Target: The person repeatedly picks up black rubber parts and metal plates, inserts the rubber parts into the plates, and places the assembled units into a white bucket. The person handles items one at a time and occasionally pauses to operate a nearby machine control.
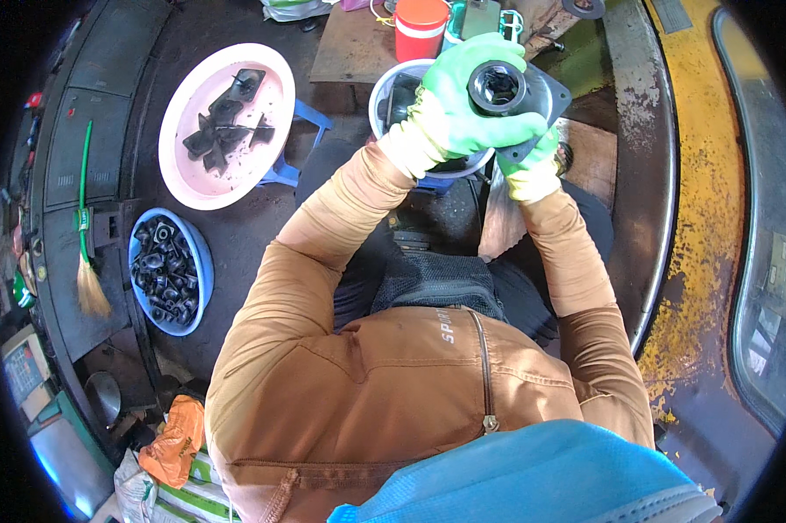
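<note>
Both my hands wear green gloves with pale cuffs and are raised at the upper middle. Between them is a black moulded part (547,98) with a round, hollow collar and a flat flange with corner holes. My left hand (456,109) closes around the collar side, its thumb reaching across below the collar. Lower down, my right hand (533,166) grips the flange's lower edge, with most of its fingers hidden behind the part. Partly covered by my left hand, a white basin (379,103) with dark pieces in it lies just beneath.
A pale pink basin (192,109) with black scraps rests on a blue stool (310,122). Left of me, a blue basin (207,270) holds many black parts. A red bucket (421,37) stands on a board ahead. A yellow worn panel (702,174) borders the right side.
</note>
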`<control>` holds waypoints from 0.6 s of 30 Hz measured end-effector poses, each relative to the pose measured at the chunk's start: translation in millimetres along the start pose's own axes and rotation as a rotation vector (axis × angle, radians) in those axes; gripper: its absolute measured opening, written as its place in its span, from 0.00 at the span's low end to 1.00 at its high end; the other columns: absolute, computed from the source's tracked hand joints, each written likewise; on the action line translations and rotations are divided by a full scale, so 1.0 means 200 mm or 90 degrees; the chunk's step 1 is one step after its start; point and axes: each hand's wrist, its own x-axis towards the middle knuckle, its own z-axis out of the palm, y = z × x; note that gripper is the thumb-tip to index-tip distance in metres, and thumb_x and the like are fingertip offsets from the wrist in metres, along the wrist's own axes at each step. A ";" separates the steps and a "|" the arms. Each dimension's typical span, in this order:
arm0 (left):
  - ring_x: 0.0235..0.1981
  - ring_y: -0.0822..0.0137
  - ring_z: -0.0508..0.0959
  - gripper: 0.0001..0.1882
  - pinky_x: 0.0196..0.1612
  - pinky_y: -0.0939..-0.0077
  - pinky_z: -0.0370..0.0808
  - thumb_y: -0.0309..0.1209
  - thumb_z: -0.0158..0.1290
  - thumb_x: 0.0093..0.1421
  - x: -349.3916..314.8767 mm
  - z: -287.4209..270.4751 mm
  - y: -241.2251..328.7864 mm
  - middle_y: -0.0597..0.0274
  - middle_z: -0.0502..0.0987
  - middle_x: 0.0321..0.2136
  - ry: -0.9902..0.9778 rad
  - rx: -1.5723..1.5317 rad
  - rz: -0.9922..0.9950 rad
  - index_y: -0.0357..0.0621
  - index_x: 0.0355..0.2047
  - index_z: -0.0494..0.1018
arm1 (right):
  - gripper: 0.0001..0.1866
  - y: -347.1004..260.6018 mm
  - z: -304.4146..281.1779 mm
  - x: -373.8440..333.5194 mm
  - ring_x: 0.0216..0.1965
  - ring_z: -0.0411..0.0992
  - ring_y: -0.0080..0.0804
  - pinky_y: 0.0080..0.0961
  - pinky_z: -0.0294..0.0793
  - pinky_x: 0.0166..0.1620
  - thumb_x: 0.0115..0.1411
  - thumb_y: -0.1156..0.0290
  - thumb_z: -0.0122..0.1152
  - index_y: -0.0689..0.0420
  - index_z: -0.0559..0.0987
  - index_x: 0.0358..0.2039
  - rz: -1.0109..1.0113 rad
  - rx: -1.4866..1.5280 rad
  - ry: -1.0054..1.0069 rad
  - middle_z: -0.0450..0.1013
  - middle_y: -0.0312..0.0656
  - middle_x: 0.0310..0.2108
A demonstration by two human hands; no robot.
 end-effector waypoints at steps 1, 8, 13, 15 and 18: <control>0.50 0.58 0.76 0.27 0.54 0.67 0.72 0.33 0.70 0.43 0.00 -0.01 0.00 0.52 0.76 0.46 -0.016 -0.005 -0.016 0.40 0.44 0.74 | 0.23 -0.04 -0.02 0.00 0.54 0.69 0.35 0.30 0.68 0.56 0.61 0.70 0.57 0.59 0.68 0.56 -0.038 -0.063 -0.062 0.70 0.43 0.52; 0.55 0.60 0.72 0.24 0.58 0.64 0.68 0.28 0.68 0.43 0.00 -0.05 -0.03 0.55 0.77 0.47 -0.135 -0.212 -0.118 0.42 0.43 0.75 | 0.26 -0.19 -0.15 0.02 0.46 0.74 0.31 0.27 0.74 0.47 0.54 0.66 0.67 0.60 0.72 0.52 -0.026 -0.060 -0.177 0.75 0.42 0.44; 0.55 0.57 0.71 0.24 0.58 0.62 0.67 0.31 0.67 0.42 0.02 -0.07 -0.03 0.55 0.77 0.47 -0.264 -0.320 -0.114 0.42 0.41 0.75 | 0.29 -0.10 -0.24 0.01 0.57 0.65 0.31 0.27 0.66 0.57 0.60 0.62 0.58 0.58 0.65 0.59 0.128 -0.002 -0.376 0.67 0.43 0.56; 0.56 0.56 0.71 0.25 0.58 0.60 0.66 0.32 0.67 0.41 0.02 -0.07 -0.03 0.55 0.77 0.47 -0.351 -0.447 -0.140 0.41 0.41 0.75 | 0.30 -0.05 -0.25 -0.03 0.60 0.62 0.32 0.28 0.63 0.61 0.63 0.56 0.53 0.57 0.63 0.61 0.248 0.301 -0.377 0.64 0.43 0.59; 0.50 0.61 0.74 0.22 0.56 0.66 0.68 0.33 0.67 0.42 0.02 -0.07 -0.05 0.57 0.77 0.45 -0.442 -0.483 -0.133 0.40 0.38 0.77 | 0.32 -0.02 -0.25 -0.08 0.63 0.59 0.34 0.30 0.59 0.65 0.65 0.48 0.46 0.55 0.62 0.63 0.270 0.218 -0.400 0.61 0.42 0.62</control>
